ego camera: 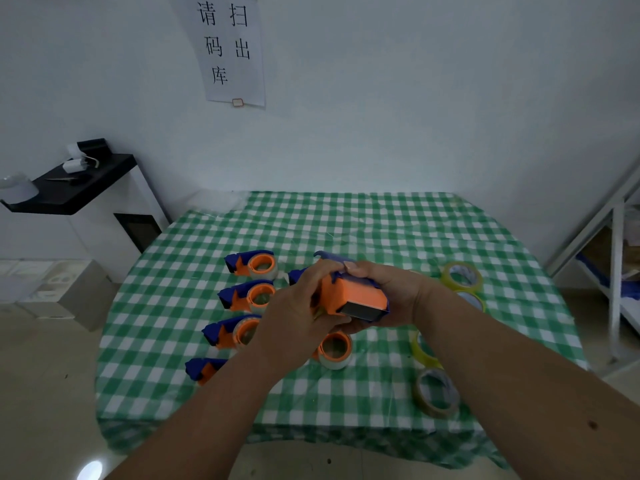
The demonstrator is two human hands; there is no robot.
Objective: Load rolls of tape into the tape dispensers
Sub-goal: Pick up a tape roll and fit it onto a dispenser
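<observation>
- Both hands meet above the middle of the worktop [381, 216], which wears a green-and-white checked cloth, and grip one orange-and-blue plastic tape dispenser [356, 299] between them, lifted clear of the cloth.
- The left hand [298, 313] curls round the dispenser's left side, fingers wrapped over its orange body.
- The right hand [391, 292] clasps the right side, thumb on top by the blue edge, fingers hidden beneath.
- The held dispenser's dark open end faces about 5 o'clock; whether a roll sits inside it cannot be told.
- Four more orange-and-blue dispensers lie in a column from 11 o'clock down to 7 o'clock of the hands: the farthest dispenser [251, 264], the second dispenser [247, 295], the third dispenser [231, 332], and the nearest dispenser [204, 370], this last one partly hidden by the left forearm.
- The first three of these show a clear roll on an orange hub.
- At 6 o'clock, just beneath the hands, an orange hub with clear tape [333, 348] shows; what it belongs to is hidden.
- A blue part [298, 274] peeks out behind the left hand.
- Loose yellowish tape rolls number four at 3 to 5 o'clock: the far roll [462, 276], a roll just below it [472, 301], a roll beside the right forearm [423, 351], and the near brownish roll [436, 393].
</observation>
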